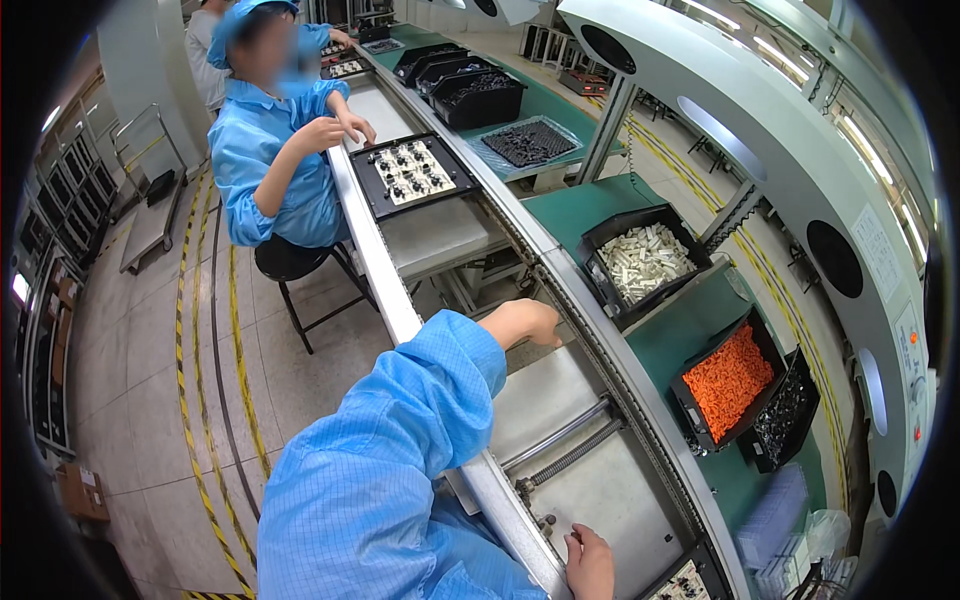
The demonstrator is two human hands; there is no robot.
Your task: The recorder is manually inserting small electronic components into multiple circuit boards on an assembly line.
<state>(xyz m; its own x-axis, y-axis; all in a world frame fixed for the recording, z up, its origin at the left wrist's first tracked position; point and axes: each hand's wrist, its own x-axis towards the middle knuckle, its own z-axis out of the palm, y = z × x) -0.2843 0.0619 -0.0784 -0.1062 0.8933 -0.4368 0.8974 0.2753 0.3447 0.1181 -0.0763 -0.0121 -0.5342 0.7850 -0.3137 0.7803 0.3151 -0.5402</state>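
Note:
My left hand (pixel 528 323), its arm stretched out in a blue sleeve (pixel 380 430), hangs over the conveyor's inner gap with fingers loosely bent and apart; no object shows in it. Lower down, my right hand (pixel 590 564) is over the conveyor's near part, loosely open with nothing visible in its fingers. Closest to it is a black tray (pixel 690 575) of pale parts, cut off by the lower edge. Farther along the line, another black tray (pixel 413 176) carries pale blocks with dark pieces on them, and a co-worker's hands (pixel 340 128) are at its far side.
The conveyor rail (pixel 590 330) runs diagonally. Right of it, a green bench (pixel 650 350) bears bins of white parts (pixel 645 262), orange parts (pixel 728 383) and dark parts (pixel 783 415). A seated co-worker (pixel 275 150) is on the left. A lamp frame (pixel 720 130) arches overhead.

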